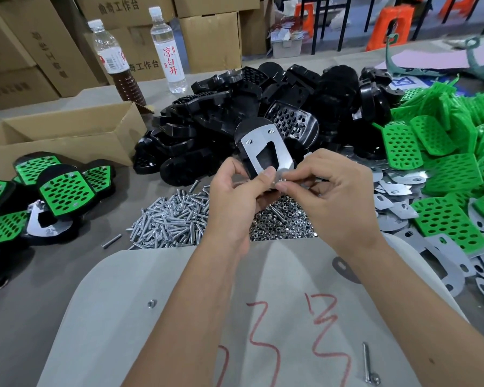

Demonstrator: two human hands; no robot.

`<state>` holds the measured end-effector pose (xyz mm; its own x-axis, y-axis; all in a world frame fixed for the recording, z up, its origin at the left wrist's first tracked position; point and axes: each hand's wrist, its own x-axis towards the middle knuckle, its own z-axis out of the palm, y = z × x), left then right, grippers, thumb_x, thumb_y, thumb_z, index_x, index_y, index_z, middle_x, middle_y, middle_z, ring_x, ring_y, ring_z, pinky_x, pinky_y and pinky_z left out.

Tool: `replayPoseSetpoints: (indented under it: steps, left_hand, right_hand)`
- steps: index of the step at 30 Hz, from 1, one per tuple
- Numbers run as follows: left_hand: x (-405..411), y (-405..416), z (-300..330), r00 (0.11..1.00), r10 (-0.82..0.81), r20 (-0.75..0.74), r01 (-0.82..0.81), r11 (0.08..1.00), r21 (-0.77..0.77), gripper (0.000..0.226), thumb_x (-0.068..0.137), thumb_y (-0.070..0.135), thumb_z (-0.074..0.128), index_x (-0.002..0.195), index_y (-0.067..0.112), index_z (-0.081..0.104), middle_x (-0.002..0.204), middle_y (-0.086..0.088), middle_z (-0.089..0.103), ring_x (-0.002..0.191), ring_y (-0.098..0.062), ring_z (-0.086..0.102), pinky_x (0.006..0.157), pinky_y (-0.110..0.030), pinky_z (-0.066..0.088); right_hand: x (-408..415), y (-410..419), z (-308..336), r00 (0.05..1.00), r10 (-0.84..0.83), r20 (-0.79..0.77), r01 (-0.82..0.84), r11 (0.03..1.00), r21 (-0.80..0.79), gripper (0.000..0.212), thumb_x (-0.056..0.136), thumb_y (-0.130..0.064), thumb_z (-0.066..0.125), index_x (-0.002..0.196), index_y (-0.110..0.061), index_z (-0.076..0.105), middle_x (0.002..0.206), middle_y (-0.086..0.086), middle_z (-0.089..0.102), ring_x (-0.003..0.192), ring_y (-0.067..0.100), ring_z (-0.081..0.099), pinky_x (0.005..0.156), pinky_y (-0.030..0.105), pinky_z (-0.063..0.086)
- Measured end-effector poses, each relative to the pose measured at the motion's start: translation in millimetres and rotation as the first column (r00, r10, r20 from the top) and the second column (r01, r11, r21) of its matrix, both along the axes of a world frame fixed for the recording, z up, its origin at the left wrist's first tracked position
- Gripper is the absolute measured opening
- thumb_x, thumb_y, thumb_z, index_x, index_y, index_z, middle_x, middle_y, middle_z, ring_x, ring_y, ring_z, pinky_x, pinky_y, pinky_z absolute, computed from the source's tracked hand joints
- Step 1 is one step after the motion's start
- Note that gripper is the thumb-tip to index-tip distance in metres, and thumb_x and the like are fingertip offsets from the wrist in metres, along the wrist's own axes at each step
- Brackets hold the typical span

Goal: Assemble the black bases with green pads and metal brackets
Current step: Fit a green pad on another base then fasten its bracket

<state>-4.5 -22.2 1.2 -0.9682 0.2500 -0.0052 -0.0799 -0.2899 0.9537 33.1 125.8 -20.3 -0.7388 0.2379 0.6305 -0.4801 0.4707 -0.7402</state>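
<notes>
My left hand (236, 196) holds a black base (248, 135) upright above the table, with a metal bracket (266, 153) lying on its face and two bolt ends showing at the bracket's top. At the bracket's lower right corner, the fingertips of my right hand (330, 191) pinch a small nut (282, 178). Finished bases with green pads (65, 192) lie at the left. Loose green pads (447, 174) pile up at the right, and black bases (263, 99) are heaped behind my hands.
A pile of bolts (173, 216) and a pile of nuts (282, 222) lie under my hands. Loose metal brackets (442, 255) spread at the right. An open cardboard box (65, 135) and two bottles (168, 48) stand at the back left. A grey board (140, 317) with red marks covers the near edge.
</notes>
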Motion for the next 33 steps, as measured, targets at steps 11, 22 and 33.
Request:
replayPoseSetpoints:
  steps: [11,22,33]
  left_hand:
    - [-4.4,-8.2,-0.4,0.999,-0.036,-0.006,0.035,0.997,-0.071,0.028,0.087,-0.014,0.07,0.084,0.008,0.052,0.095,-0.017,0.078,0.091,-0.03,0.078,0.076,-0.036,0.063]
    - [-8.8,-9.6,-4.8,0.99,-0.048,0.131,0.045,0.999,0.031,0.029,0.086,-0.008,0.073,0.082,0.01,0.051,0.095,-0.018,0.078,0.086,-0.027,0.078,0.074,-0.031,0.062]
    - [-4.9,-5.1,-2.4,0.984,-0.067,0.165,0.056,0.996,0.068,0.018,0.092,0.001,0.07,0.107,0.004,0.062,0.099,-0.015,0.079,0.08,-0.021,0.075,0.07,-0.028,0.06]
  right_hand:
    - [3.6,3.1,4.1,0.991,-0.004,0.13,0.002,1.0,0.02,0.013,0.08,-0.01,0.089,0.082,-0.015,0.078,0.074,-0.01,0.07,0.071,0.014,0.062,0.066,0.027,0.051]
    - [3.6,7.2,3.7,0.98,0.12,0.161,-0.121,0.993,-0.004,0.018,0.09,-0.003,0.079,0.1,-0.018,0.083,0.087,-0.006,0.069,0.073,0.018,0.065,0.063,0.045,0.06]
    - [7.1,2.8,7.5,0.988,0.024,0.153,-0.021,1.0,-0.024,0.018,0.08,-0.018,0.091,0.091,-0.019,0.077,0.078,-0.004,0.065,0.073,0.018,0.059,0.062,0.038,0.055]
